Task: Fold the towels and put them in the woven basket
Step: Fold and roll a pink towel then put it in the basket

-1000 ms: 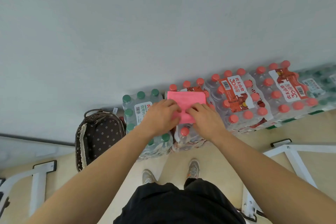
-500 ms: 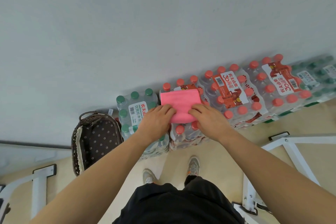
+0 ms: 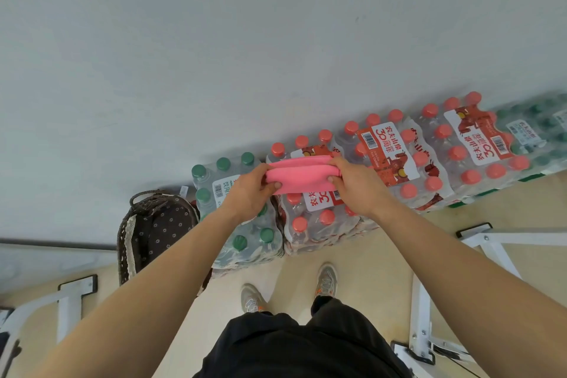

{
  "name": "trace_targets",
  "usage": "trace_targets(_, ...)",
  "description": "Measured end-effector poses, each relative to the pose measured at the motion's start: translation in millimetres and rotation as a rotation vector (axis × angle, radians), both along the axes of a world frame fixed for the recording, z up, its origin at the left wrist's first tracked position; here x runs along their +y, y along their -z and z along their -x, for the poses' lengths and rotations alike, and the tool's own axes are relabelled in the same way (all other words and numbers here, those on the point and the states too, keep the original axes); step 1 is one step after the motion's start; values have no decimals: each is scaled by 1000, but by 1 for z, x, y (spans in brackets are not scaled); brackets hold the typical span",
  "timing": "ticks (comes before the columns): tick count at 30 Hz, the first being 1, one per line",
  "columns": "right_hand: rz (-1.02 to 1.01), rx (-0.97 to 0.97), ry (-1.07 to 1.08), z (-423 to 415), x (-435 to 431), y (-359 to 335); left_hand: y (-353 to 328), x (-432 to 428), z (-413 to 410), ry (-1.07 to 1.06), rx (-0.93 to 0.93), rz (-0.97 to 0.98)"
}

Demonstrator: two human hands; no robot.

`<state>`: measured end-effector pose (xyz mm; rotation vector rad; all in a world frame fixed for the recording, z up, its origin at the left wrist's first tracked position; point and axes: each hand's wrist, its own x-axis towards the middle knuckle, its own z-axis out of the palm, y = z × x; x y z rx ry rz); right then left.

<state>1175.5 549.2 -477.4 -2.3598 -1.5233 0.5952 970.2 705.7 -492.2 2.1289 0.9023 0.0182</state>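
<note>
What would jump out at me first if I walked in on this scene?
The bright pink towel comes first: a left hand and a right hand pinch its two ends just above shrink-wrapped packs of red-capped water bottles lined along the wall. To the left, beside a green-capped pack, stands a dark woven basket with a dotted lining.

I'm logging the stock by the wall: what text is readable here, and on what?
"农夫山泉 30周年": middle red-capped pack label.
"农夫山泉 30周年": right red-capped pack label.
"30": near red-capped pack label, partly under the pink towel.
Too blurred to read: green-capped pack label; barcode digits too small.
</note>
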Motion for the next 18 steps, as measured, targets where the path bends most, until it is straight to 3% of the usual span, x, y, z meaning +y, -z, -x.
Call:
trace_targets(14,-14,93,211,-15,31,9,8,0,-22,-412,63,162)
trace_targets(18,9,135,335,-14,36,15,2,-6,-34,-445,122,15)
